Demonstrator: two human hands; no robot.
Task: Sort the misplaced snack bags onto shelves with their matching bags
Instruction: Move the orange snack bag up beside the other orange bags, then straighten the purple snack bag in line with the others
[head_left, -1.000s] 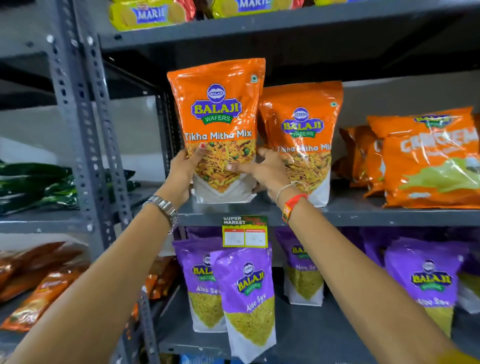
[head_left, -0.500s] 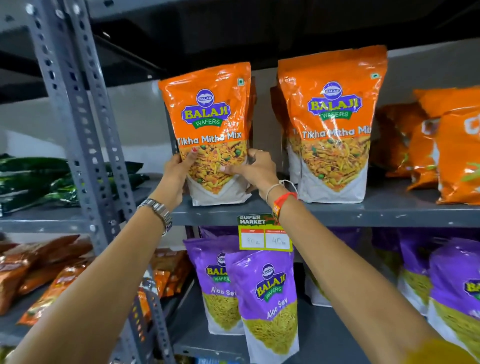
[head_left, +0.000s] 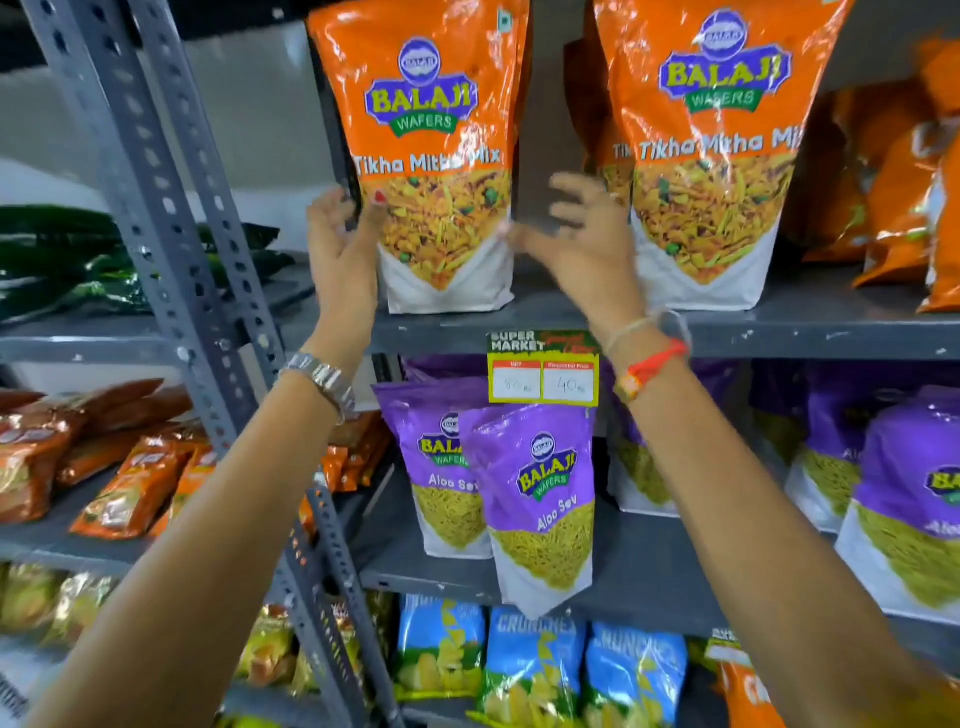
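An orange Tikha Mitha Mix bag (head_left: 434, 150) stands upright on the grey shelf (head_left: 545, 325), next to a second matching orange bag (head_left: 711, 156) on its right. My left hand (head_left: 345, 254) is at the first bag's lower left edge, fingers spread, thumb just touching its front. My right hand (head_left: 582, 234) hovers in the gap between the two bags, fingers apart, its fingertips at the first bag's right edge. Neither hand grips anything. Purple Aloo Sev bags (head_left: 540, 499) stand on the shelf below.
Other orange snack bags (head_left: 893, 182) lie at the right of the same shelf. A price tag (head_left: 543, 371) hangs on the shelf edge. Blue Crunchex bags (head_left: 535, 670) fill the bottom shelf. A perforated grey upright (head_left: 171, 223) separates a left rack with green bags (head_left: 78, 260) and orange-brown packs (head_left: 119, 483).
Both hands have let go of the orange bag, which now stands on the shelf by itself. The fingers have opened and pulled back. The view has moved closer and lower.
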